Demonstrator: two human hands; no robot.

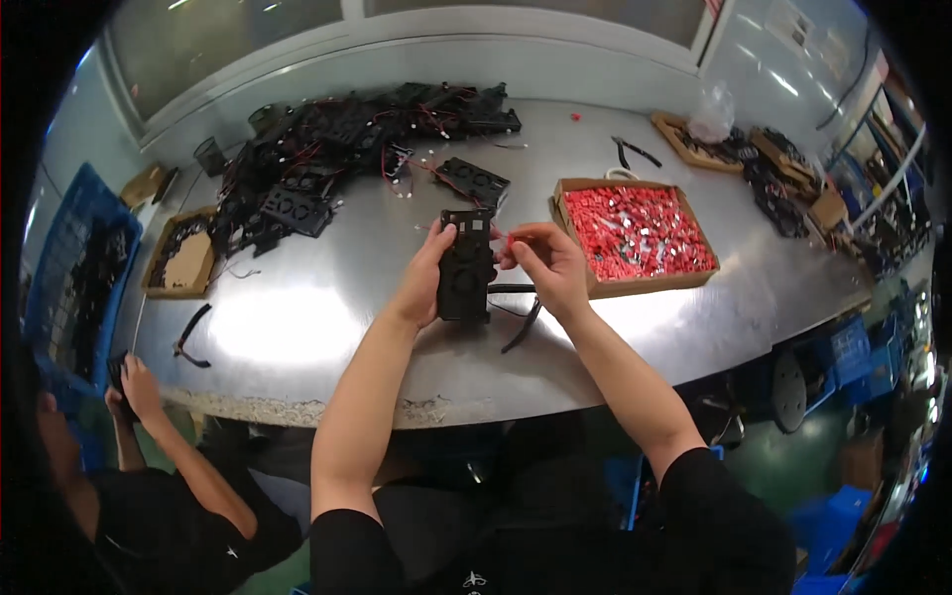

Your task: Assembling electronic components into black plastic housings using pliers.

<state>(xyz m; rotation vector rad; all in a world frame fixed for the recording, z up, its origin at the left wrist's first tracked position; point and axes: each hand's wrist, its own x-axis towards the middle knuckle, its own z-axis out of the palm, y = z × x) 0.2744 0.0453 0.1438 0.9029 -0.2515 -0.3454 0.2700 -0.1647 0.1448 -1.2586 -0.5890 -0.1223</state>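
black fan unit [462, 273] is gripped in left hand [420, 281], presumably for steadiness; red piece [511, 242] pinched in right hand [555, 266].

The held casing [463, 273] is black (the boxed pieces [640, 230] mostly red).

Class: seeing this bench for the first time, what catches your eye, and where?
Small red parts filling a cardboard box at right stand out most. A heap of black units sprawls across the back of the bench, left of centre. Centrally, the left hand grips a single black unit; the right hand pinches something small and red beside it.
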